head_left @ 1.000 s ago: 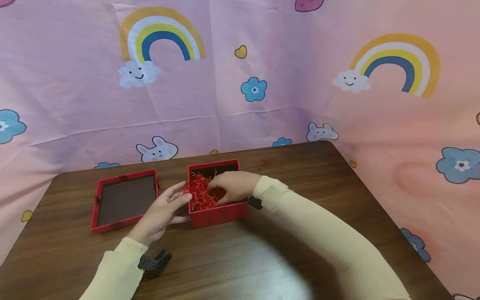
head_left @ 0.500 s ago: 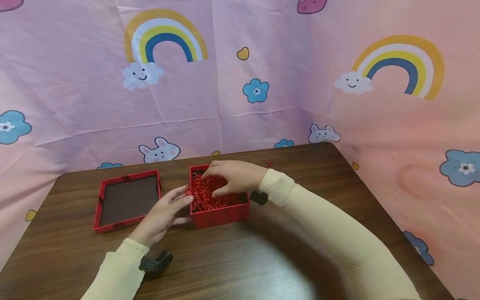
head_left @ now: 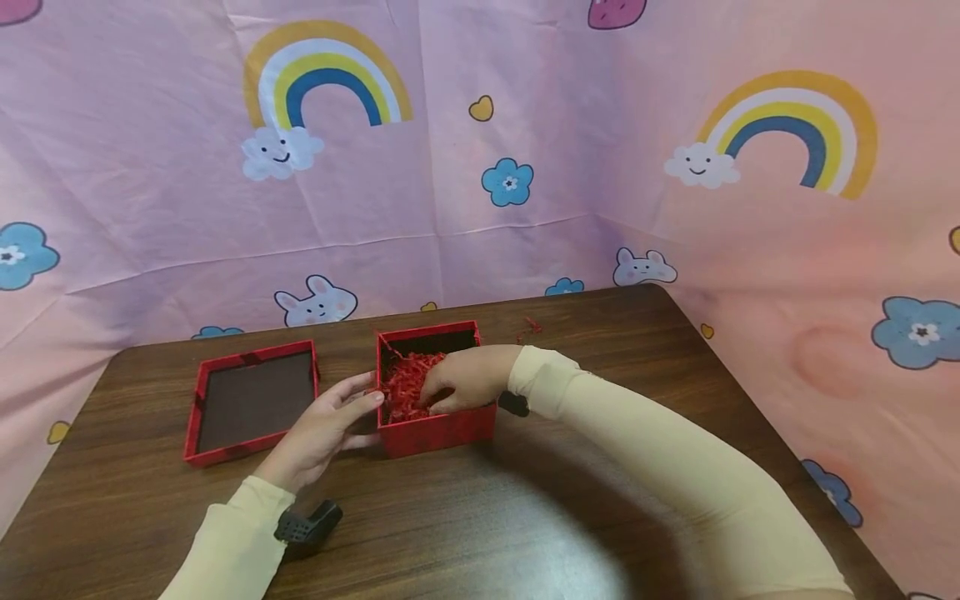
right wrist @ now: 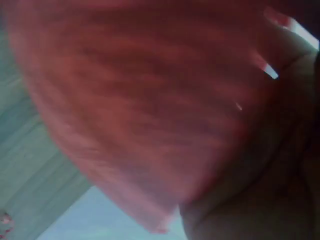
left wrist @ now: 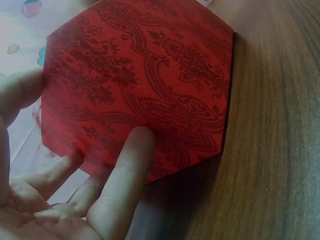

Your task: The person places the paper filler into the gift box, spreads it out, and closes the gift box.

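Observation:
A red patterned gift box (head_left: 438, 432) stands lidless on the table, its inside dark and partly filled with red shredded paper (head_left: 405, 387). My left hand (head_left: 322, 433) rests against the box's left wall, thumb at the rim and fingers stretched along the side; the left wrist view shows its fingertips on the brocade-like pattern of that wall (left wrist: 150, 75). Over the right half of the opening, my right hand (head_left: 468, 379) reaches down with bent fingers and thumb round some of the shredded paper. Its fingertips are hidden in the shreds. In the right wrist view a blurred box wall (right wrist: 125, 110) fills most of the picture.
To the left lies the box's red lid (head_left: 258, 400), dark inside facing up. A few stray red shreds (head_left: 531, 325) lie near the table's back edge. The wooden table (head_left: 420, 525) is bordered behind and to the right by a printed pink cloth (head_left: 555, 150).
My right hand rose a little out of the box with the shreds fluffed up beneath it, then went back down into them. The left hand has stayed against the box.

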Motion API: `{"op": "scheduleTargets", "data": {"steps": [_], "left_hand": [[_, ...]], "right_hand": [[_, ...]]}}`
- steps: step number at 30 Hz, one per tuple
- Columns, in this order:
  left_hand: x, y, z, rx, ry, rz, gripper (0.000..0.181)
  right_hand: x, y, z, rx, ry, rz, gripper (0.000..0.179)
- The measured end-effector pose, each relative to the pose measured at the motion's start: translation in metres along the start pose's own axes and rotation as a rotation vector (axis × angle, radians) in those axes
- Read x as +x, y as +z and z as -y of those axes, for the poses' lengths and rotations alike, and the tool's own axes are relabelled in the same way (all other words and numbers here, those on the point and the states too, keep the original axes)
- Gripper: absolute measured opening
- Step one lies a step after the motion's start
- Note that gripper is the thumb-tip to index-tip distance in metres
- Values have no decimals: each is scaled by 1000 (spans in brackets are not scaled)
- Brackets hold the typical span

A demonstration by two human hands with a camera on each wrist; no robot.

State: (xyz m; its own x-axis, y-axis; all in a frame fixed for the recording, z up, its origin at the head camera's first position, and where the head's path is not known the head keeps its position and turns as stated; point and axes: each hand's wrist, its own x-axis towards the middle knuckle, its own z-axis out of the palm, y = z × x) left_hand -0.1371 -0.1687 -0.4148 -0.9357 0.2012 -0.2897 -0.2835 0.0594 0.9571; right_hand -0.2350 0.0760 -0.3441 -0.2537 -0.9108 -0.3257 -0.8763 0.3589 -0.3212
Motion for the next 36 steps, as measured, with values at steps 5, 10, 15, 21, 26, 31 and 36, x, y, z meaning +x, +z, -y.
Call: {"op": "scheduleTargets", "data": {"steps": [5, 10, 15, 21, 26, 31, 36], "left_hand": [[0, -1, 2, -1, 7, -3, 78], [-1, -1, 2, -1, 12, 0, 77], [-1, -2, 2, -4, 12, 5, 77], [0, -2, 3, -21, 17, 9, 75], [0, -2, 2, -17, 17, 7, 75], [0, -2, 3, -11, 14, 8, 75], [0, -2, 2, -6, 10, 2, 76]], "right_hand": [[0, 2, -6, -7, 1, -12, 31], [-10, -17, -1, 15, 50, -140, 38], [-6, -17, -2, 44, 85, -202, 54], [9, 8, -9, 12, -2, -41, 39], [8, 11, -9, 8, -11, -50, 33], [0, 4, -9, 28, -21, -82, 36], [-19, -10, -14, 92, -26, -183, 40]]}}
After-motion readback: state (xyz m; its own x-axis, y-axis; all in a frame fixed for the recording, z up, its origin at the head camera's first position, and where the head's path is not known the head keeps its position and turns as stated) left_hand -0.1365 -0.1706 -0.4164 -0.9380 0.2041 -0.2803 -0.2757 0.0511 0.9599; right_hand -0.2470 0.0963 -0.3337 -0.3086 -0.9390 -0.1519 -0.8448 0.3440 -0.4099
